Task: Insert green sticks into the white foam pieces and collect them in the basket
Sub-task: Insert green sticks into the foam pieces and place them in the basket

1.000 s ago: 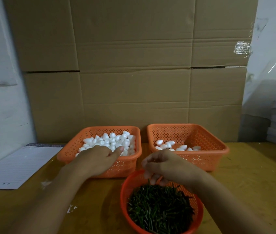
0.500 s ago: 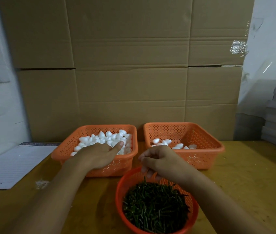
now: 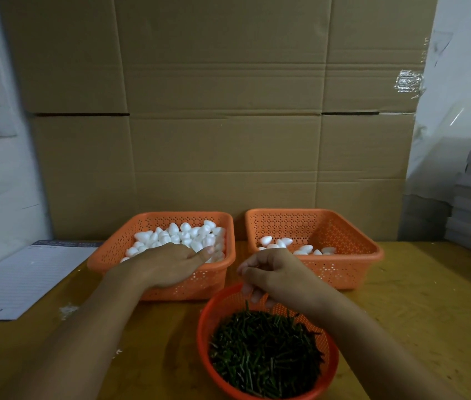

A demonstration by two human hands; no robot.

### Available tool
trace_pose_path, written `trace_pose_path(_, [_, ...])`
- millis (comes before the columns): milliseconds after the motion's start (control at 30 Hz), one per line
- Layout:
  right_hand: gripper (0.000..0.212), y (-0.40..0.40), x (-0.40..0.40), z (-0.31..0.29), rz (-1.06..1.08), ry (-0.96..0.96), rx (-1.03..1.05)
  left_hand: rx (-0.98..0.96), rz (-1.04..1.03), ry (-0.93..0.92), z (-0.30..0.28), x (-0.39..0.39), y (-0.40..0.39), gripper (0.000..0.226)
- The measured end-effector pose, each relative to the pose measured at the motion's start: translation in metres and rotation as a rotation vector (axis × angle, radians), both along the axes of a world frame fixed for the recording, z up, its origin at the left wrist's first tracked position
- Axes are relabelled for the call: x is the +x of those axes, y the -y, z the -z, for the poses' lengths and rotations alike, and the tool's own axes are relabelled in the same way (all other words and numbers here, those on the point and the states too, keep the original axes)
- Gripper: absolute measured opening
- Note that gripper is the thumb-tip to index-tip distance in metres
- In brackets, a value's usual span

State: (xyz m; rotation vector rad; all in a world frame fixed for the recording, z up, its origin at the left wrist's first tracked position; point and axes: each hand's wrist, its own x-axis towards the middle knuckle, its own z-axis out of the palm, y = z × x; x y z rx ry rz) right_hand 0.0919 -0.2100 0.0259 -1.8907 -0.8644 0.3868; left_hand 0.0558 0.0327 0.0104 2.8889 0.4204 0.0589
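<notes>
Sticks (image 3: 266,353) fill the round bowl (image 3: 204,327) at near centre of the bench (image 3: 416,298), lying jumbled, long axes mostly flat with no common heading. One stick (image 3: 247,305) stands near-vertical under the right hand (image 3: 279,277), whose fingers curl down at the bowl's far rim; a grip on it can't be confirmed. Left hand (image 3: 165,267) rests palm-down over foam pieces (image 3: 182,236) in the left basket (image 3: 113,249); what it grasps is hidden. Right basket (image 3: 352,255) holds a few pieces (image 3: 283,243).

Green sticks (image 3: 266,353) heaped in round basket (image 3: 203,321); white foam pieces (image 3: 182,236) fill left basket (image 3: 113,249), few in right basket (image 3: 352,272).
</notes>
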Motion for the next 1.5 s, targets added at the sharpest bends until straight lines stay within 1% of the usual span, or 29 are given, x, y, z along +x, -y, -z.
trace_pose_path(33, [0.014,0.0002,0.0004,0.0001,0.0,0.002,0.001,0.007,0.004,-0.002,-0.0001,-0.0002,0.0001,0.049])
trace_pose_path(167, [0.015,-0.0004,0.0009,0.0005,-0.001,0.006,0.006,0.047,0.016,-0.013,0.0007,-0.001,-0.0018,0.053])
trace_pose_path(267, [0.015,-0.0009,0.0017,0.0011,0.001,0.005,0.006,0.055,0.047,-0.029,0.0012,-0.0012,-0.0051,0.078])
trace_pose_path(300, [0.015,-0.0008,0.0023,0.0013,0.003,0.005,0.005,0.047,0.047,-0.032,0.0008,-0.0016,-0.0054,0.083])
trace_pose_path(400, [0.014,0.0,0.0033,0.0018,0.003,0.008,0.0,0.02,0.032,-0.045,0.0002,-0.0029,-0.0051,0.088])
trace_pose_path(500, [0.014,0.0001,0.0038,0.0019,0.008,0.013,0.003,0.049,0.018,-0.044,0.0003,-0.0025,-0.0041,0.086])
trace_pose_path(633, [0.014,-0.0001,0.0043,0.0018,0.018,0.013,0.002,0.027,0.025,-0.039,-0.0005,-0.0041,-0.0031,0.094])
trace_pose_path(733, [0.014,0.0001,0.0043,0.0024,0.019,0.006,0.005,0.031,0.032,-0.032,-0.001,-0.0035,-0.0023,0.091])
trace_pose_path(900, [0.015,0.0005,0.0044,0.0019,0.028,0.014,0.006,-0.008,0.044,-0.013,-0.0006,-0.004,-0.0025,0.071])
trace_pose_path(1067, [0.015,0.0008,0.0038,0.0018,0.033,0.015,0.006,-0.008,0.037,0.008,-0.0013,-0.0048,-0.0014,0.066])
trace_pose_path(1133, [0.015,0.0009,0.0039,0.0019,0.032,0.012,0.001,-0.002,0.039,0.012,-0.0009,-0.0057,-0.0015,0.072])
trace_pose_path(1267, [0.013,0.0018,0.0044,0.0026,0.009,0.005,-0.029,0.005,0.027,-0.002,-0.0007,-0.0062,-0.0021,0.106])
trace_pose_path(1433, [0.008,0.0033,0.0028,0.0061,-0.095,0.044,-0.193,0.01,0.029,-0.004,-0.0015,-0.0078,0.0007,0.112])
trace_pose_path(1500, [0.02,0.0031,0.0026,0.0071,-0.113,0.089,-0.293,-0.001,0.032,0.002,-0.0027,-0.0086,0.0027,0.112])
